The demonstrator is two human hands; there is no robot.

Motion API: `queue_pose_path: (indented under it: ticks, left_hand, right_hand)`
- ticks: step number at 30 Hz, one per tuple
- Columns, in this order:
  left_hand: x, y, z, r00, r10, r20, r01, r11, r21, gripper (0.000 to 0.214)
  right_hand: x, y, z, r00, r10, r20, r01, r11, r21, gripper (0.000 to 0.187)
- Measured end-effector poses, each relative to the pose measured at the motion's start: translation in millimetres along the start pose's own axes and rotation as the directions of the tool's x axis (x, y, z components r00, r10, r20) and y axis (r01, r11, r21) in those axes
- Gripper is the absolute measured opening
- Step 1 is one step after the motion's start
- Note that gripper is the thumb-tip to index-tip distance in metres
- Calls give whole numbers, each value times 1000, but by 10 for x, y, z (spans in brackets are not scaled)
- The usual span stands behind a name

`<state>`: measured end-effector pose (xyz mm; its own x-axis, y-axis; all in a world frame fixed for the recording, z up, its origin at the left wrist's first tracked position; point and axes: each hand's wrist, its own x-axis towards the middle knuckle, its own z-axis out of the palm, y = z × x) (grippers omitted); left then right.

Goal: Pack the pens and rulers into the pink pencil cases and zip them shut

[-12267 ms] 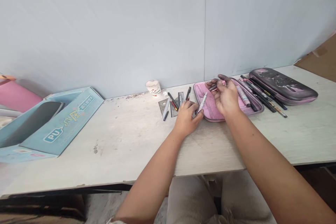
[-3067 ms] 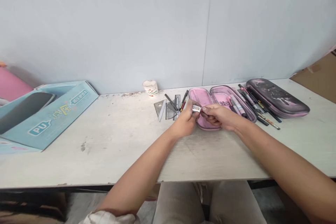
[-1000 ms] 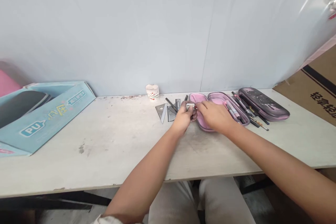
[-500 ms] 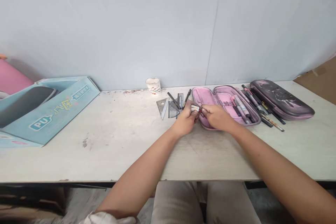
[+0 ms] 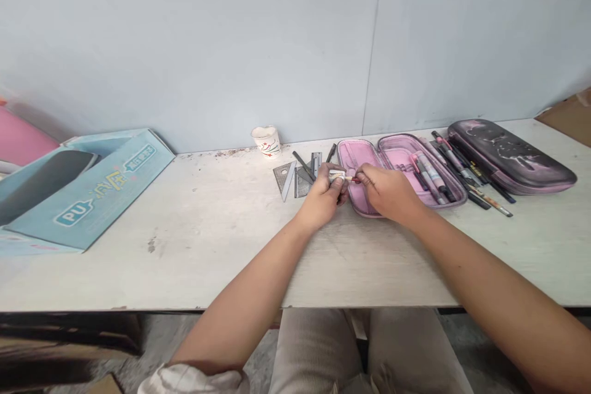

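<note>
My left hand [image 5: 327, 192] is closed on a small silver-white pencil sharpener [image 5: 337, 175], pinched between thumb and fingers. My right hand [image 5: 381, 189] grips a short dark-red pencil [image 5: 355, 179], whose pale wooden end points at the sharpener; whether it touches is too small to tell. Both hands are over an open pink pencil case [image 5: 364, 206] with several markers [image 5: 429, 178] in its right half. Left of my left hand lie set squares and rulers [image 5: 302, 181] and two dark pens [image 5: 302, 164], partly covered by the hand.
A closed black-and-pink pencil case [image 5: 512, 157] lies at the right, with several pens [image 5: 489, 202] beside it. A paper cup [image 5: 266, 141] stands near the wall. At the left is a light-blue box [image 5: 111, 188] holding a dark object. A cardboard box [image 5: 567, 117] is at the far right.
My right hand has drawn slightly away from the left, so the pencil's pale wooden end now shows beside the sharpener. The view has shifted a little.
</note>
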<state>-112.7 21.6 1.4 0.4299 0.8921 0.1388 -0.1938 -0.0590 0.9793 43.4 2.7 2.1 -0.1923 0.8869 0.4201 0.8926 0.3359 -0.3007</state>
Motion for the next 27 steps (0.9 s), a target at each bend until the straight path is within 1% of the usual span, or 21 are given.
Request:
queue_pose_path:
  ticks: [2,4,6,8,11,13,15,17,21,24,26,27]
  left_hand:
    - [21,5,-20,997,38,-74,-39,999,-25,11]
    - [35,21,-30,990,59,-126,-69,995,-72,11]
    - [35,37,-22,991,57,-119,-74,987,-140,11]
    - [24,44,-2,996,41,-84,-57,977,-205,12]
    - [3,43,25,998,20,-54,-34,962,-269,16]
    - [-4,40,28,999,11,-47,-25,952,-305,17]
    - [-5,38,23,999,-1,-48,-15,942,-334,16]
    - [-1,33,16,999,-14,-51,-5,935,-354,16]
    - [11,20,15,999,-34,-32,19,927,-376,18]
    - [12,18,14,1000,-21,-19,13,929,-370,21]
    - [8,20,9,1000,-13,-7,10,936,-351,23]
    - [5,20,7,1000,-14,0,13,941,-337,23]
  right_hand:
    - [5,50,6,997,55,-51,-54,998,35,30]
    - [8,70,15,990,101,-101,-88,989,118,30]
    - [6,56,30,985,114,-131,-85,974,210,27]
    - [0,21,52,985,107,-138,-65,959,277,24]
    - [-14,-25,77,986,85,-141,-34,944,329,26]
    - [-20,-35,80,987,44,-152,11,939,342,30]
    - [-21,-28,74,987,-10,-163,65,939,337,34]
    - [-21,-16,67,986,-44,-161,95,943,320,35]
    - [-30,-12,65,984,-8,-176,58,957,284,35]
    - [-33,-17,56,983,-27,-182,69,972,226,36]
    - [-20,5,31,981,8,-195,20,989,145,35]
    - [-10,31,13,976,54,-209,-36,995,89,35]
